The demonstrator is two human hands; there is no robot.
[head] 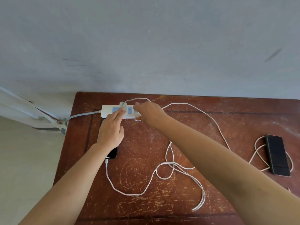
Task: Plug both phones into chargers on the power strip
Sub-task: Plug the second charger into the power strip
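Note:
A white power strip [108,109] lies at the back of the brown wooden table. A white charger [122,106] stands in one of its sockets. My left hand [110,130] rests flat over the strip's near edge, fingertips by that charger. My right hand [148,112] is closed around a second white charger [137,117] at the strip's right end. One black phone [112,154] lies mostly hidden under my left wrist, with a white cable [107,174] plugged into its near end. The other black phone [278,155] lies at the right, on top of cable loops.
White cables [170,163] loop across the middle of the table [146,208]. The strip's grey cord [81,114] runs off the table's left edge toward a wall fitting. A grey wall stands right behind the table. Floor lies to the left.

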